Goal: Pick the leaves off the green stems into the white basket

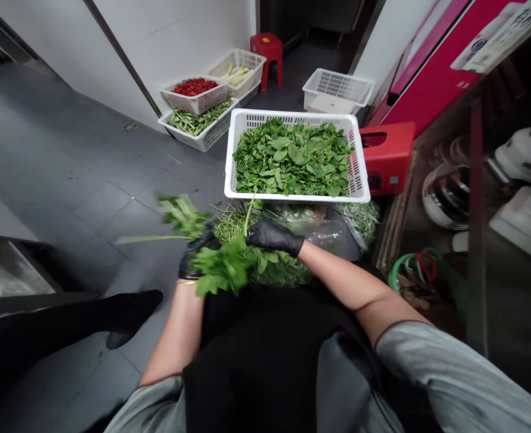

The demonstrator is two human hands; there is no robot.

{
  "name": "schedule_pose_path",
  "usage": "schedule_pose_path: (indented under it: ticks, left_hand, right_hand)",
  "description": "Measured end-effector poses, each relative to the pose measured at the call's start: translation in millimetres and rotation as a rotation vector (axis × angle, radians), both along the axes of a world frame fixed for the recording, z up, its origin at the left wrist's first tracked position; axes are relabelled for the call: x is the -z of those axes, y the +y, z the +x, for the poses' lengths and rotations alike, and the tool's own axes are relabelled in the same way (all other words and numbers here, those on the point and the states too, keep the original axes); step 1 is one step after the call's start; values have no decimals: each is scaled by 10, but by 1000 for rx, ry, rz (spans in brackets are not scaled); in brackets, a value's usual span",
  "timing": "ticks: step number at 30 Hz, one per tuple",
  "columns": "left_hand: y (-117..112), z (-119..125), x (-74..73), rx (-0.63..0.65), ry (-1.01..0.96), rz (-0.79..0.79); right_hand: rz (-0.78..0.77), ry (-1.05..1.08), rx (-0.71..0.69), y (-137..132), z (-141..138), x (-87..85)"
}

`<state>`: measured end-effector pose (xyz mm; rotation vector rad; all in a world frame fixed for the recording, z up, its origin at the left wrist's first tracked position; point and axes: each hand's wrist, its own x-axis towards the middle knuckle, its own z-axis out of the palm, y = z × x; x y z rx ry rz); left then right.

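A: Cool, even light over the middle, and the white basket (297, 197) gleams brightest of all!

B: Crisp there, too; single leaves (292, 147) stand out. But look nearer and left: the left hand (190, 260) and its leafy greens (224, 269) are a streaky blur!

A: Pale sheen on the grey floor (89, 162) at left, tiny glints on the plastic bag (326, 231).

B: Deep shadow in the far doorway (292, 36), murk along the right, and the black apron (256, 355) swallows detail!

A: And those edges! The pink panel (445, 66) leans, the grey sleeve (463, 373) stretches, both softly out of focus.
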<state>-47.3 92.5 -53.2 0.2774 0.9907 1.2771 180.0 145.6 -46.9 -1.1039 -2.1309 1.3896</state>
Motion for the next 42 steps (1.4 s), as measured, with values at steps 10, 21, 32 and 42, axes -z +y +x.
schedule_pose_path:
  ticks: [10,21,32,42]
  left_hand:
    - [-25,557,114,111,-32,-220]
    - [-76,563,131,-86,357,23]
    - [35,231,96,98,354,-148]
    - [232,99,-14,109,311,-148]
  right_hand:
    - [396,-385,-264,-232,-191,219]
    - [-12,388,386,105,192,106]
    - [333,134,614,1022,962,-354]
    - [417,-237,861,1255,1086,-308]
